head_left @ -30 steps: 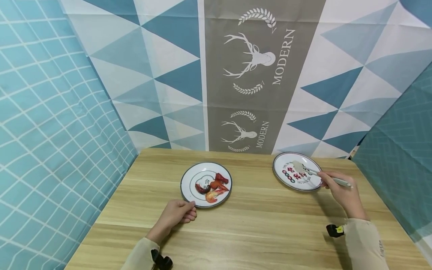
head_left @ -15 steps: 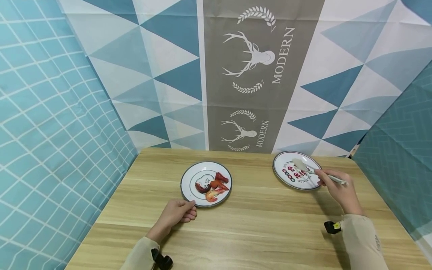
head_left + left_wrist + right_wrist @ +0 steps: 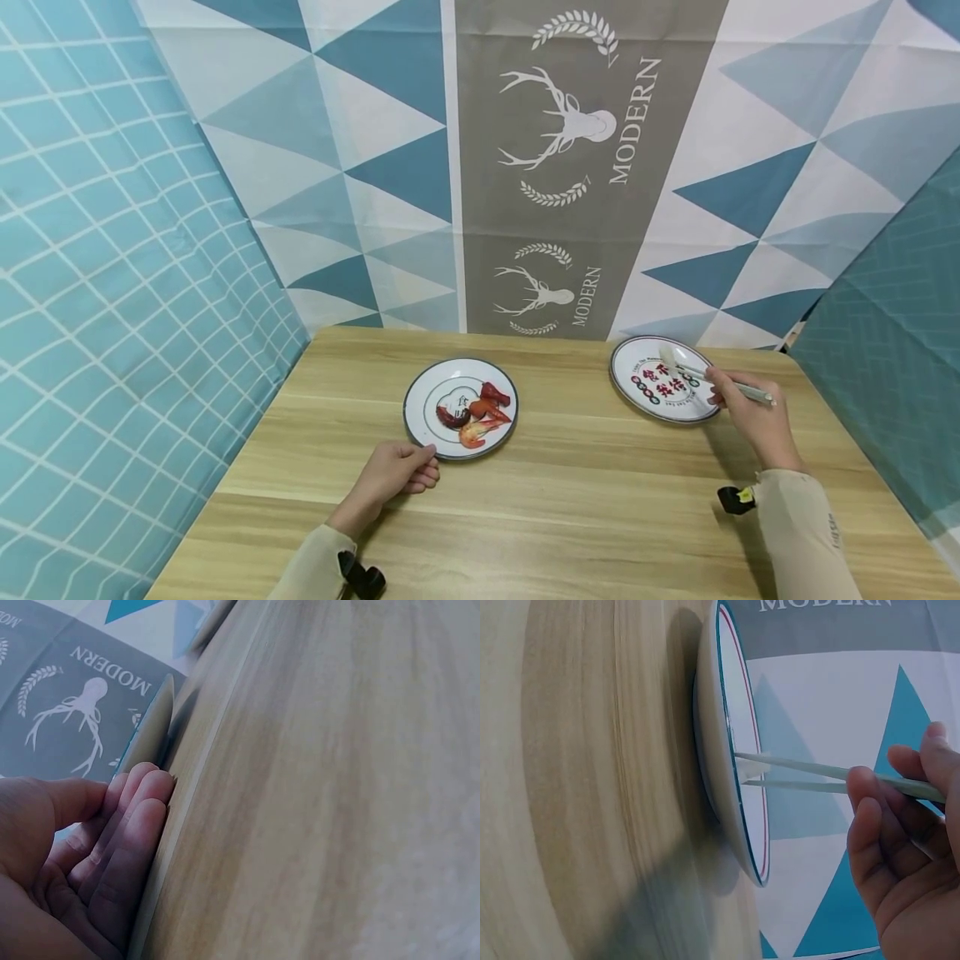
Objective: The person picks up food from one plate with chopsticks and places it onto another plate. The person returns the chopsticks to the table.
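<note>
My left hand (image 3: 397,471) pinches the near left rim of a white plate (image 3: 422,408) with a dark blue edge. In the left wrist view its thumb and fingertips meet at that rim. On this plate lie a shrimp (image 3: 480,432), a dark curled piece (image 3: 453,417) and red-brown pieces (image 3: 492,394) like chicken parts. My right hand (image 3: 756,417) holds a pair of pale green chopsticks (image 3: 802,785) over a second white plate (image 3: 624,373) printed with red characters. Their tips close around a small whitish piece (image 3: 754,766), low over this plate.
The plates stand on a wooden table (image 3: 555,500), the second one near its back right corner. Behind the table hangs a patterned cloth (image 3: 525,167), with blue cloths (image 3: 112,250) along the sides. Each wrist carries a small black camera (image 3: 362,577).
The chopsticks and the whitish piece have shifted slightly toward the far side of the right plate, showing more of its red print. The left hand and its plate have stayed put.
</note>
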Available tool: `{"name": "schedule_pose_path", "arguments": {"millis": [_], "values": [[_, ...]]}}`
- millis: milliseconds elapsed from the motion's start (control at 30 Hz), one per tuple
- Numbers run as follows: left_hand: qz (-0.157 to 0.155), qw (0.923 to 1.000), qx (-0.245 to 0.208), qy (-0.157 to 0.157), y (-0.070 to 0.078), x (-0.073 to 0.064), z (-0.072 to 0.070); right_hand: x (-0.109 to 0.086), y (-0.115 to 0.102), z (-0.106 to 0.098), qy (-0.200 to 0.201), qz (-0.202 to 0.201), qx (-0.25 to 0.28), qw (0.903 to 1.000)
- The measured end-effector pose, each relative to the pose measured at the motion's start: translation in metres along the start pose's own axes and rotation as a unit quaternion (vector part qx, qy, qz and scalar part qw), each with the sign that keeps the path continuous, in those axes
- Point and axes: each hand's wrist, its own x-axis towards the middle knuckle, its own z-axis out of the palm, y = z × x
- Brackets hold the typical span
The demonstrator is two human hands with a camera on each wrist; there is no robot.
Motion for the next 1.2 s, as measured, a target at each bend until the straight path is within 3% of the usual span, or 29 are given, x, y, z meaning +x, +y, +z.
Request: {"name": "schedule_pose_path", "arguments": {"millis": [367, 567, 733, 1200], "values": [[0.002, 1.0, 0.0, -0.004, -0.001, 0.001, 0.0, 0.0, 0.012, 0.007, 0.025, 0.018, 0.036, 0.9989], [0.003, 1.0, 0.0, -0.005, 0.0, 0.0, 0.0, -0.002, 0.014, 0.009, 0.024, 0.046, 0.024, 0.9984], [0.001, 1.0, 0.002, -0.005, 0.001, -0.001, 0.0, -0.002, 0.013, 0.009, 0.028, 0.044, 0.028, 0.9983], [0.006, 1.0, -0.001, -0.005, 0.0, 0.0, -0.001, -0.01, 0.007, 0.003, -0.004, 0.037, 0.012, 0.9992]]}}
